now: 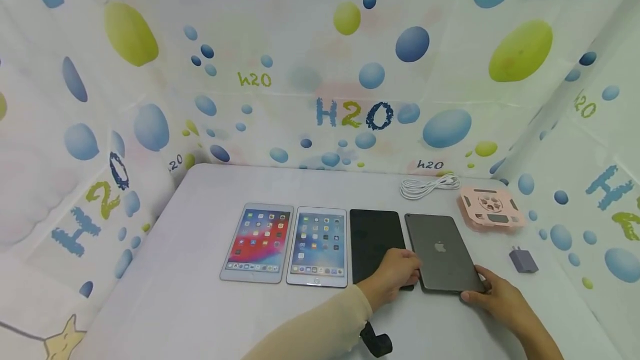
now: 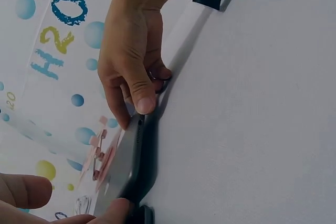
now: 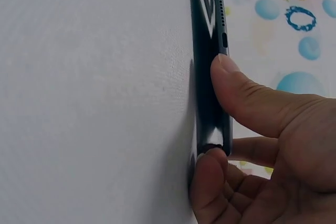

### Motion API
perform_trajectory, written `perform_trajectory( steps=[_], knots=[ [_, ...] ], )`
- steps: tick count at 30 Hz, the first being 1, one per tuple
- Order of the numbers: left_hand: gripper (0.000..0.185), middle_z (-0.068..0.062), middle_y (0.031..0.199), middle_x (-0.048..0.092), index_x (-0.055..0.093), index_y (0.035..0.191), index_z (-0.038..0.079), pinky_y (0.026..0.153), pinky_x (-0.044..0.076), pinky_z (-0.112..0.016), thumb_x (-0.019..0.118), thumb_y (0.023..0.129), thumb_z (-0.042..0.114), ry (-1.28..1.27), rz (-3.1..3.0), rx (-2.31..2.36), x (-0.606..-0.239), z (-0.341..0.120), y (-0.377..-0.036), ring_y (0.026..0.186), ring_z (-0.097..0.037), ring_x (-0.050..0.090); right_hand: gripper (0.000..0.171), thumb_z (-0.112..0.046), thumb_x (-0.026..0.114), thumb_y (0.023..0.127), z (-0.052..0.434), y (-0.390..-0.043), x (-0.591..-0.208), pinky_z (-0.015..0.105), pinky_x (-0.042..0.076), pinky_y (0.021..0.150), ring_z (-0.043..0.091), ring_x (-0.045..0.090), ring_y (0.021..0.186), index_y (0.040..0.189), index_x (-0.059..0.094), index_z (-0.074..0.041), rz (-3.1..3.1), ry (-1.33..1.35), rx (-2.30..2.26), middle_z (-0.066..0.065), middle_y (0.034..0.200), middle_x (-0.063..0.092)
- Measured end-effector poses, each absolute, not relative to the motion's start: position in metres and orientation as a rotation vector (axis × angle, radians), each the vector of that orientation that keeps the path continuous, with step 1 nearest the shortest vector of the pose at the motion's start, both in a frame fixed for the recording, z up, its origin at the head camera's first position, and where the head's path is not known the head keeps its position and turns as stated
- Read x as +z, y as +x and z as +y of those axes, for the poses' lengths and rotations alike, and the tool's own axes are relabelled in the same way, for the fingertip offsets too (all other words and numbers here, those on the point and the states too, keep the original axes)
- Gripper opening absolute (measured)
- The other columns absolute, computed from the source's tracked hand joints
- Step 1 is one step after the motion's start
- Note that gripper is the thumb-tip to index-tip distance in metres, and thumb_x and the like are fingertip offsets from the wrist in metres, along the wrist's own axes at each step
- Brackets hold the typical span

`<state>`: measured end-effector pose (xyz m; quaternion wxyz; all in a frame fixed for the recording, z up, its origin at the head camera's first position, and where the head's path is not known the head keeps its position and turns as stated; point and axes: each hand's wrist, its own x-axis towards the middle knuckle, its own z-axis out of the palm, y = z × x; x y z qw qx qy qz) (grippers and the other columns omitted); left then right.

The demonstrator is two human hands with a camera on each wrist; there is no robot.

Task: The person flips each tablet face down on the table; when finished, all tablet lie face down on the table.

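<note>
Hands pinch grey tablet (image 1: 444, 253) face-down: left hand (image 1: 395, 276) curls at its 8 o'clock edge, right hand (image 1: 492, 293) at 5 o'clock corner.

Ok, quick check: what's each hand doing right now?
Left hand: pinches the near left corner of the grey tablet.
Right hand: grips that tablet's near right corner.

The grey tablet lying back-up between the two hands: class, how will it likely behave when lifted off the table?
The thin grey metal tablet with the logo on its back will probably stay stiff, not flex. Its smooth back may be slippery, so the left hand and right hand gripping its near edge seems sensible. Being flat, it should not roll, though its hidden screen is likely fragile.
</note>
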<state>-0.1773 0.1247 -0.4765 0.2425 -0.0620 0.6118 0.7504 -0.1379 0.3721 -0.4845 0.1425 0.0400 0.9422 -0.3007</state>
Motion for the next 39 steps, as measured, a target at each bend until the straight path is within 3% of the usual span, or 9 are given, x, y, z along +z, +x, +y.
perform_trajectory(
  steps=[4, 11, 16, 24, 27, 30, 33, 36, 39],
  knots=[
    [0.029, -0.008, 0.101, 0.059, 0.061, 0.115, -0.004, 0.086, 0.053, -0.043, 0.061, 0.089, 0.008, -0.148, 1.652, 2.041, -0.477, 0.123, -0.177, 0.091, -0.023, 0.06, 0.1, -0.055, 0.072, 0.078, 0.372, -0.141, -0.486, 0.05, 0.052, 0.077, 0.03, 0.061, 0.097, 0.14, 0.033, 0.013, 2.726, 0.117, -0.801, 0.031, 0.115, 0.06],
    [0.032, -0.016, 0.109, 0.054, 0.058, 0.119, -0.004, 0.092, 0.049, -0.049, 0.061, 0.091, 0.011, -0.151, 1.583, 2.039, -0.474, 0.123, -0.177, 0.101, -0.029, 0.056, 0.101, -0.056, 0.073, 0.076, 0.373, -0.141, -0.487, 0.045, 0.052, 0.072, 0.024, 0.06, 0.087, 0.139, 0.035, 0.013, 2.721, 0.11, -0.782, 0.018, 0.102, 0.065],
    [0.033, -0.019, 0.11, 0.054, 0.058, 0.12, -0.003, 0.093, 0.048, -0.049, 0.062, 0.091, 0.013, -0.141, 1.571, 2.036, -0.475, 0.122, -0.176, 0.103, -0.032, 0.055, 0.1, -0.056, 0.073, 0.076, 0.373, -0.141, -0.489, 0.045, 0.052, 0.071, 0.025, 0.061, 0.087, 0.14, 0.035, 0.011, 2.721, 0.116, -0.779, 0.018, 0.102, 0.066],
    [0.037, -0.001, 0.123, 0.063, 0.061, 0.128, 0.012, 0.092, 0.051, -0.041, 0.059, 0.094, 0.026, 0.205, 1.905, 1.818, -0.467, 0.079, -0.168, 0.107, -0.024, 0.063, 0.095, -0.049, 0.076, 0.076, 0.371, -0.141, -0.487, 0.04, 0.052, 0.065, 0.021, 0.06, 0.078, 0.137, 0.038, 0.013, 2.729, 0.111, -0.794, 0.011, 0.09, 0.066],
    [0.037, -0.004, 0.127, 0.061, 0.06, 0.128, 0.011, 0.093, 0.051, -0.04, 0.057, 0.095, 0.027, 0.28, 1.999, 1.8, -0.464, 0.05, -0.17, 0.112, -0.021, 0.06, 0.099, -0.052, 0.075, 0.076, 0.372, -0.141, -0.483, 0.041, 0.051, 0.064, 0.022, 0.058, 0.077, 0.137, 0.036, 0.015, 2.727, 0.138, -0.753, 0.011, 0.089, 0.064],
    [0.038, -0.006, 0.132, 0.058, 0.059, 0.13, 0.012, 0.098, 0.047, -0.043, 0.056, 0.096, 0.029, 0.222, 2.08, 1.793, -0.463, 0.024, -0.172, 0.119, -0.022, 0.056, 0.099, -0.056, 0.071, 0.078, 0.368, -0.137, -0.475, 0.04, 0.051, 0.065, 0.022, 0.056, 0.08, 0.139, 0.034, 0.013, 2.712, 0.199, -0.781, 0.013, 0.094, 0.062],
    [0.04, -0.007, 0.136, 0.055, 0.056, 0.133, 0.013, 0.101, 0.043, -0.047, 0.055, 0.097, 0.03, 0.129, 2.108, 1.791, -0.463, 0.007, -0.175, 0.123, -0.025, 0.052, 0.082, -0.048, 0.063, 0.089, 0.351, -0.133, -0.466, 0.036, 0.053, 0.068, 0.024, 0.057, 0.087, 0.145, 0.032, 0.005, 2.646, 0.187, -1.088, 0.017, 0.106, 0.056],
    [0.042, -0.009, 0.138, 0.052, 0.054, 0.135, 0.012, 0.102, 0.042, -0.049, 0.055, 0.097, 0.03, 0.045, 2.066, 1.818, -0.462, -0.001, -0.178, 0.125, -0.029, 0.05, 0.066, -0.035, 0.056, 0.097, 0.322, -0.134, -0.46, 0.035, 0.054, 0.081, 0.028, 0.057, 0.107, 0.15, 0.027, -0.007, 2.485, 0.05, -1.467, 0.021, 0.128, 0.049],
    [0.043, -0.011, 0.139, 0.05, 0.053, 0.135, 0.011, 0.103, 0.041, -0.05, 0.056, 0.096, 0.028, -0.008, 2.021, 1.838, -0.461, -0.003, -0.178, 0.125, -0.032, 0.05, 0.063, -0.029, 0.054, 0.099, 0.293, -0.142, -0.458, 0.042, 0.05, 0.093, 0.036, 0.045, 0.126, 0.151, 0.024, -0.011, 2.338, -0.078, -1.65, 0.021, 0.145, 0.036]
  ],
)
